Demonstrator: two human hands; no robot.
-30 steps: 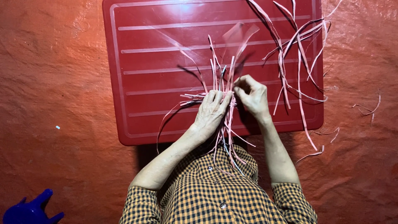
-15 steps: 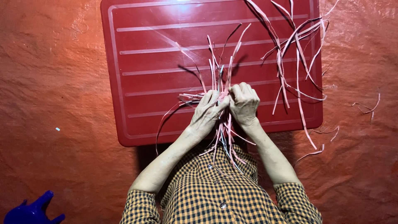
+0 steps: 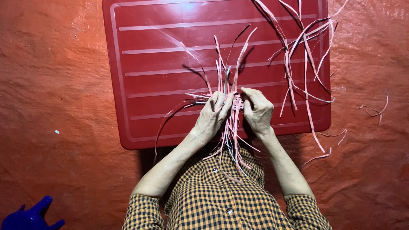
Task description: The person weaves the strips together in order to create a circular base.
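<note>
Since a moment ago both hands have closed in on each other, and the right hand (image 3: 257, 111) has slid leftward until its fingertips meet those of the left hand (image 3: 211, 117). Between them sits a small woven knot (image 3: 237, 102) of pale pink strips, pinched from both sides, the thumbs and forefingers pressed together on it. From that pinch, loose strip ends (image 3: 232, 64) fan upward over the red ribbed tray (image 3: 145, 85), while others trail down below the wrists across the checked shirt (image 3: 221, 200). Right of the grip and well apart from it, a separate heap of pink strips (image 3: 302, 64) lies on the tray's far corner. A blue plastic object (image 3: 30, 215) sits far down to the left on the orange mat (image 3: 51, 85).
</note>
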